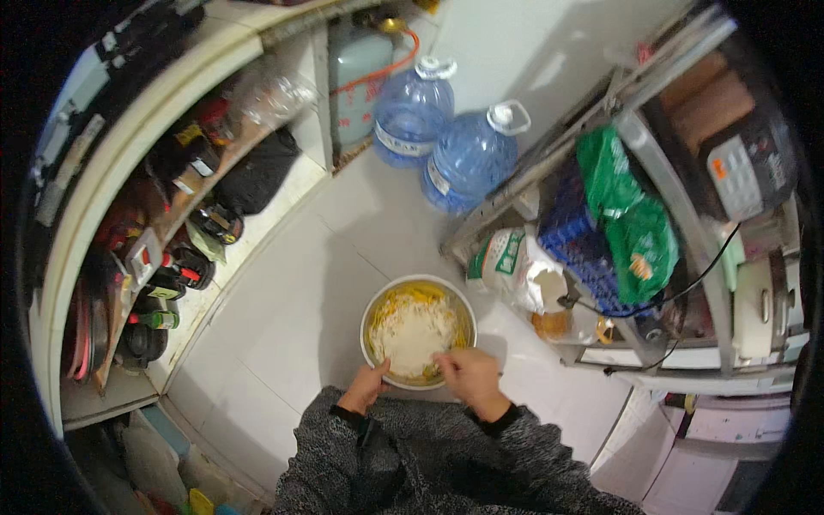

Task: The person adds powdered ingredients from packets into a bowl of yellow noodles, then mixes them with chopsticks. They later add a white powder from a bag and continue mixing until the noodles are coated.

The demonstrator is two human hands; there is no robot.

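Observation:
A round metal bowl (473,320) with a pale rim is before me, above the tiled floor. Inside lies a heap of off-white flour-like powder (412,331), with yellow shreds (421,289) showing around its edge. My left hand (365,388) grips the near left rim, thumb on top and the other fingers mostly hidden below. Over the near right rim is my right hand (475,381), its fingers curled together close to the powder. Whether a utensil is in that hand is too blurred to tell.
Two blue water jugs (473,158) and a gas cylinder (360,90) stand ahead. Left are shelves with several bottles (158,320). On the right, a metal rack (669,174) holds a green bag (634,225), a blue basket (573,244) and a hanging black cord (698,280); a white sack (505,261) leans there.

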